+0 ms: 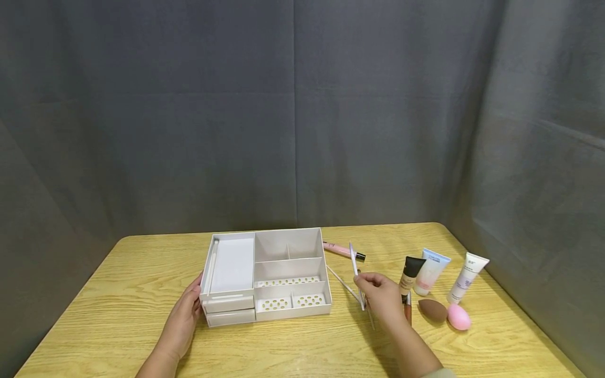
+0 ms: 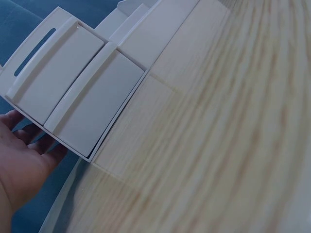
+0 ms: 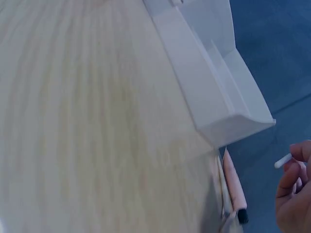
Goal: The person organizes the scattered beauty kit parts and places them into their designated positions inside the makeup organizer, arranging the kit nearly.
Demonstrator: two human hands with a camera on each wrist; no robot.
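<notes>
My right hand [image 1: 380, 299] pinches a slim white makeup brush [image 1: 354, 261] above the table, right of the organizer. In the right wrist view its white end [image 3: 283, 160] sticks out from between thumb and fingers. My left hand [image 1: 181, 315] rests against the left side of the white organizer [image 1: 288, 314], its fingers [image 2: 41, 143] lying along that wall. Another slim white brush [image 1: 212, 268] lies in the organizer's top left tray. Below the right hand, more thin sticks [image 1: 342, 282] lie on the wood, partly hidden by it.
A pink tube with a black cap [image 1: 337, 249] lies behind the right hand. To the right stand a black-capped tube [image 1: 410, 274], a blue and pink tube [image 1: 431, 272] and a white tube [image 1: 467, 277]. A brown sponge [image 1: 432, 310] and a pink sponge [image 1: 458, 317] lie before them.
</notes>
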